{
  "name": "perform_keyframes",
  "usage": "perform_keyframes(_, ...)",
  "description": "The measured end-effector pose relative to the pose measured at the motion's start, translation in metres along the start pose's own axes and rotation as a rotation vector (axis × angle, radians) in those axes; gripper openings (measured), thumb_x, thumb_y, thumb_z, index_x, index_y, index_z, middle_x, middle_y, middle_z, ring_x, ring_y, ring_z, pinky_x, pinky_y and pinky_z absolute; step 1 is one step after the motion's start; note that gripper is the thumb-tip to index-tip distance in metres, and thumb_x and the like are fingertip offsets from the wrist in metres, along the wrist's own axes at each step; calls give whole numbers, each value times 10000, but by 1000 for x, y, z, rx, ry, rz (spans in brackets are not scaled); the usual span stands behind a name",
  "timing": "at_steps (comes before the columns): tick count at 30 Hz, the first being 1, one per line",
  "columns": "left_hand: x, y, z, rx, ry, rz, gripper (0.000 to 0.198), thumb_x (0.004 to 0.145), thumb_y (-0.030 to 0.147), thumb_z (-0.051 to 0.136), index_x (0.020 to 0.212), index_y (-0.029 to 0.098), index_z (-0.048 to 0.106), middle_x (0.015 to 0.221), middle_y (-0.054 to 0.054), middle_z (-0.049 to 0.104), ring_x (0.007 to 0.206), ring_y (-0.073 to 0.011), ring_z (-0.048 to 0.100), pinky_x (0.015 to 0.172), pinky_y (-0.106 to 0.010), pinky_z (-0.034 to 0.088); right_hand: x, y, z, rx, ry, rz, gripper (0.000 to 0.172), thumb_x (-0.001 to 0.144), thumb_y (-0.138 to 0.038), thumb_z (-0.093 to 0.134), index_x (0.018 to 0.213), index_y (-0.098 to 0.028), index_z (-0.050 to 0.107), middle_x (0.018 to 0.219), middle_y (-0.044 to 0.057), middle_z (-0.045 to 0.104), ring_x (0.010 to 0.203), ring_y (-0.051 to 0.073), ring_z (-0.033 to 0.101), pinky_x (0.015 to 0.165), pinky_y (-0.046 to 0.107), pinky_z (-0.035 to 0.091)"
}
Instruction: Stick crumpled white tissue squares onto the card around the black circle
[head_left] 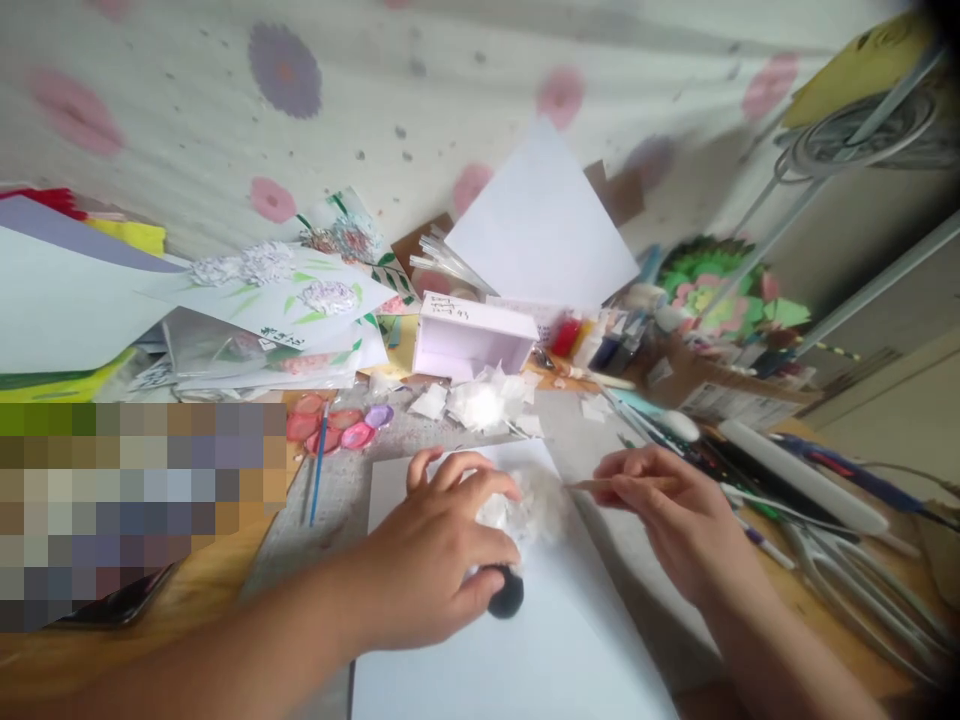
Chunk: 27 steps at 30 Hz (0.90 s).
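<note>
My left hand [457, 540] is over a white sheet of paper [420, 680], its fingers curled and its thumb and index finger closed at a round black piece [507, 593]. What lies under that palm is hidden. Beside its fingertips sits a ruffled cluster of thin white paper petals [541, 505] on the sheet. My right hand [675, 510], to the right of the cluster, pinches a thin pale pointed stick [592, 486]. The stick's tip points left toward the petals, a little apart from them.
Behind the sheet is a pile of white paper scraps [491, 400]. An open pale box [476, 340] stands farther back. Pink plastic palettes [352, 430] and a blue brush [319, 465] lie left. Scissors [847, 580] and other tools crowd the right; finished paper-flower cards [277, 285] rest back left.
</note>
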<state>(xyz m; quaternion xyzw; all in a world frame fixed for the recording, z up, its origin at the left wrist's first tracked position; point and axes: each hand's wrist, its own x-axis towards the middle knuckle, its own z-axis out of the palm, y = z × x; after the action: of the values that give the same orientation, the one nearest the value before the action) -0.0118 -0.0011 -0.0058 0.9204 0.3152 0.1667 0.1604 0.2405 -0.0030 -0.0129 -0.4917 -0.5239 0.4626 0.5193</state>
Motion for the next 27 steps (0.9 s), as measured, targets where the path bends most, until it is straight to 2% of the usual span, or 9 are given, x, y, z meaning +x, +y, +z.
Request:
perform_keyframes(5, -2, -2, 0, 9, 20, -5, 146, 794, 228, 542, 822, 308, 660, 1246, 28, 482, 1196, -260, 312, 923, -486, 130, 62, -10, 2, -283, -29, -117, 167, 713, -275, 677, 696, -175, 545, 865, 54, 667, 794, 201, 631, 733, 321, 472)
perform_keyframes(9, -3, -4, 1, 29, 29, -2, 123, 800, 240, 548, 799, 302, 655, 1235, 34, 489, 1197, -254, 311, 934, -495, 105, 89, 3, 17, -250, -101, -139, 168, 682, -268, 668, 678, -177, 527, 785, 43, 677, 717, 200, 652, 673, 312, 489)
perform_keyframes(15, -1, -4, 3, 47, 38, -7, 126, 800, 234, 548, 765, 286, 657, 1247, 24, 488, 1198, -249, 309, 924, -491, 120, 86, 24, 24, -252, -147, -197, 137, 729, -253, 631, 711, -194, 508, 798, 33, 690, 750, 200, 660, 699, 316, 495)
perform_keyframes(27, -2, -4, 5, 32, 58, -24, 136, 791, 231, 550, 793, 303, 665, 1228, 24, 502, 1179, -232, 336, 914, -469, 153, 87, 31, 33, -303, -149, -282, 158, 761, -260, 585, 754, -221, 431, 807, 45, 686, 777, 214, 662, 703, 341, 505)
